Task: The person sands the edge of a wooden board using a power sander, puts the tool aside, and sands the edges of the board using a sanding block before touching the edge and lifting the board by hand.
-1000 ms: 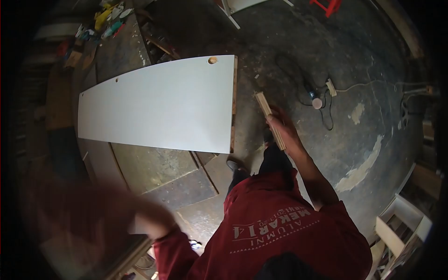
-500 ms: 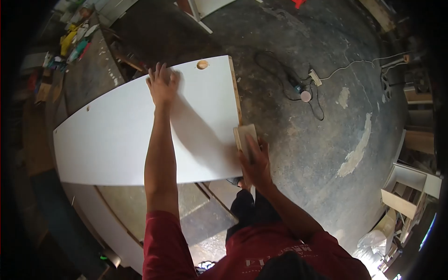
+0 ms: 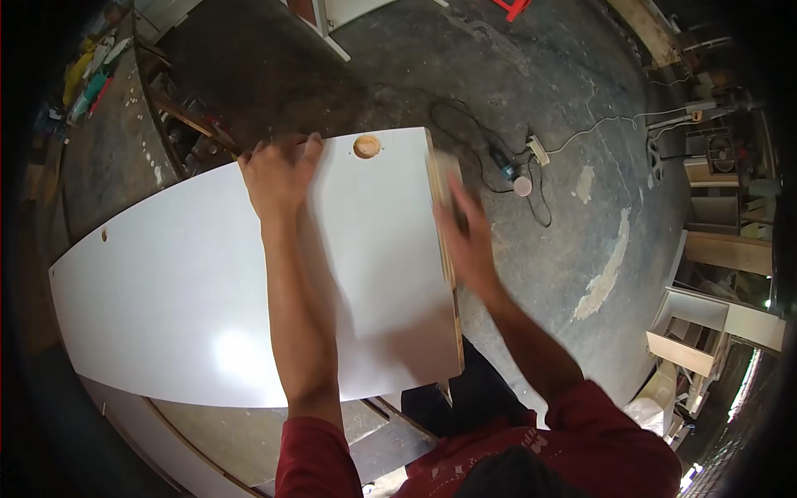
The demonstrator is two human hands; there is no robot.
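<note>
A large white panel [image 3: 166, 290] with a curved far edge and a round hole [image 3: 367, 147] lies across the middle. My left hand [image 3: 278, 178] grips its far edge left of the hole, with fingers bent over the rim. At the panel's straight right edge, my right hand [image 3: 469, 236] is closed on a pale sanding block [image 3: 445, 170]. The block lies along the raw wood edge, its far end blurred by motion. Part of the block is behind my fingers.
On the concrete floor to the right lies a corded power tool [image 3: 503, 163] with a round pink disc, beside a white power strip [image 3: 538, 151]. A cluttered dark bench [image 3: 108, 141] stands at left. Wooden drawer units [image 3: 681, 353] line the right side.
My right hand has slid the sanding block away from me along the panel's right edge. My left hand's spread fingers now bend over the far edge. The view has shifted.
</note>
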